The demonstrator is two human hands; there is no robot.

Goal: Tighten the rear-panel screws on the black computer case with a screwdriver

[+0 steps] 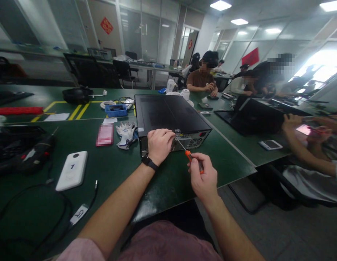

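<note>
A black desktop computer case (pixel 168 112) lies on its side on the green table, its back panel with a fan grille (pixel 196 143) facing me. My left hand (pixel 160 145), with a black watch on the wrist, rests at the case's near top edge. Its fingers are bent together by the tip of the screwdriver; whatever they pinch is hidden. In my right hand (pixel 203 174) is an orange-and-black screwdriver (pixel 188 154), gripped by the handle. Its thin shaft slants up and left to the back panel, close to my left fingertips.
White work gloves (pixel 126 134), a pink card (pixel 105 135) and a blue tray (pixel 116 110) lie left of the case. Nearer are a white power bank (pixel 72 170) and black cables (pixel 65 203). A phone (pixel 270 145) lies right, beside a co-worker's arms (pixel 301 145).
</note>
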